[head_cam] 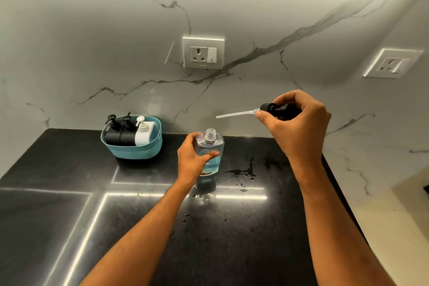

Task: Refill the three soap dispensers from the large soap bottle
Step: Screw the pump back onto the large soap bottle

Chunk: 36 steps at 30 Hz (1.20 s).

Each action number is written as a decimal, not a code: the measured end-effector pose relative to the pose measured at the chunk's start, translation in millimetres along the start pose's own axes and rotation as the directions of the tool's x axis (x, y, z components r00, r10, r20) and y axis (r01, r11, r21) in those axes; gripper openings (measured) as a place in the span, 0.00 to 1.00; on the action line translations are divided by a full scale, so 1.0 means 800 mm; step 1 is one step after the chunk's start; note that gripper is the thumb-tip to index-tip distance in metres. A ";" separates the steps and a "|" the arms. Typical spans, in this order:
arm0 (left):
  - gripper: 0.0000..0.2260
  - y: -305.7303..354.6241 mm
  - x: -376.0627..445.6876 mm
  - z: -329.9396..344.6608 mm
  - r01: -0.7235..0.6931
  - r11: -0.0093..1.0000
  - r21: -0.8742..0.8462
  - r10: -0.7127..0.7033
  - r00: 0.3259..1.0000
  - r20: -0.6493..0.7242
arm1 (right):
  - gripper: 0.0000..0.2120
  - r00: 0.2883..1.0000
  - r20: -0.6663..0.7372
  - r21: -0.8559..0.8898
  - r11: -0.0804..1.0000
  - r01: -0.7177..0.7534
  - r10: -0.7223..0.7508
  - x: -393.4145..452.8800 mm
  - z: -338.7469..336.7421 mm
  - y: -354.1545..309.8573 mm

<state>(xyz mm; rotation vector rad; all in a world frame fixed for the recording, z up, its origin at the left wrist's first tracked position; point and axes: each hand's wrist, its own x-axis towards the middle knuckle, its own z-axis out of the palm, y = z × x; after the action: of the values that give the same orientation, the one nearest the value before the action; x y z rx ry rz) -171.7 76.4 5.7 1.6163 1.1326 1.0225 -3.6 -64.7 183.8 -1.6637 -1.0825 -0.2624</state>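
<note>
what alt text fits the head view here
A person's left hand holds an open clear bottle of blue soap on a black counter, while the right hand holds its removed black pump. A teal basket holds three dispensers.

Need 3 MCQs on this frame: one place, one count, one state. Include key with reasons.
1. Where do the pump dispensers sit?
A. in the teal woven basket
B. beside the wall socket
C. in a sink

2. How many dispensers are in it?
A. one
B. three
C. five

3. The clear bottle of blue soap is:
A. capped
B. lying down
C. uncapped

Key: 1A, they stand inside it at the wall. 2B, two black, one white. 3C, left hand steadies it, right hand holds its black pump head.
</note>
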 end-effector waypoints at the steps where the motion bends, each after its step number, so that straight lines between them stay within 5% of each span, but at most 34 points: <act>1: 0.33 -0.001 0.000 -0.002 0.000 1.000 0.004 0.000 1.000 -0.002 | 0.18 1.000 0.015 0.000 1.000 0.008 -0.008 0.001 -0.002 -0.007; 22: 0.31 0.001 -0.012 -0.021 -0.037 0.999 0.023 0.036 0.999 0.039 | 0.18 0.964 0.246 -0.099 0.987 0.125 -0.098 -0.008 0.034 -0.050; 36: 0.31 0.034 -0.041 -0.022 -0.161 0.987 0.001 0.160 0.982 0.099 | 0.14 0.806 0.572 -0.093 0.964 0.248 -0.152 -0.021 0.081 -0.034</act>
<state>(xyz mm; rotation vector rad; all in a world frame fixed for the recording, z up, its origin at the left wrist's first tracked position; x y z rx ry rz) -190.2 42.9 31.7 1.7685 0.9545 1.0285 -55.7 -18.0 165.3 -1.8268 -1.7288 0.0171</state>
